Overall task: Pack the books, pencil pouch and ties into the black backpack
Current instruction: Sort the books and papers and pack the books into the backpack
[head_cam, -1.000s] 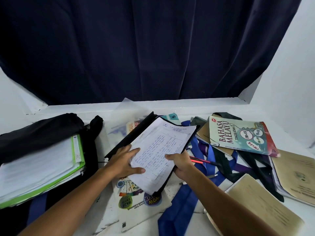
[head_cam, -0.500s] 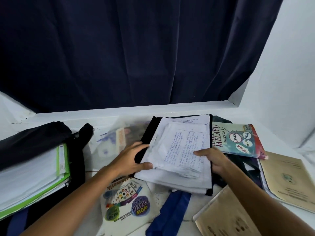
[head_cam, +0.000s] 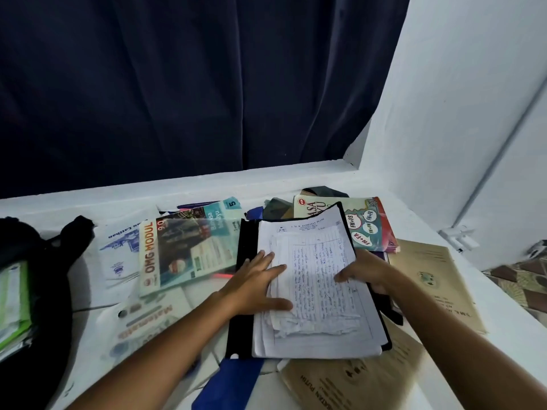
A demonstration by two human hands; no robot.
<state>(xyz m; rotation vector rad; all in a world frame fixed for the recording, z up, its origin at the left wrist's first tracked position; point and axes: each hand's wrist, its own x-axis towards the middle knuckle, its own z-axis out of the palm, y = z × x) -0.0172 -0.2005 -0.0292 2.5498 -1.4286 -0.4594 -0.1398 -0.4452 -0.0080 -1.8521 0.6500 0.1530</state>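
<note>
A black folder (head_cam: 245, 297) stuffed with handwritten papers (head_cam: 319, 279) lies on the white table (head_cam: 88, 303). My left hand (head_cam: 257, 285) presses flat on the papers' left edge. My right hand (head_cam: 364, 273) grips the folder's right edge, thumb on top. The black backpack (head_cam: 44, 291) lies open at the far left with green-edged books (head_cam: 13, 303) inside. A blue tie (head_cam: 225, 383) pokes out below the folder. The OMG Modul book (head_cam: 183, 250) and the Bahasa Melayu book (head_cam: 364, 223) lie beside the folder.
Brown exercise books lie at the right (head_cam: 435, 279) and front right (head_cam: 355, 377). A Matematik book (head_cam: 148, 321) and a white booklet (head_cam: 118, 250) lie left of the folder. A dark curtain (head_cam: 192, 84) hangs behind; a white wall (head_cam: 458, 113) stands right.
The folder has turned from a slant to lie straight and flat on the pile, further right. My view swung right, pushing the backpack to the frame's left edge.
</note>
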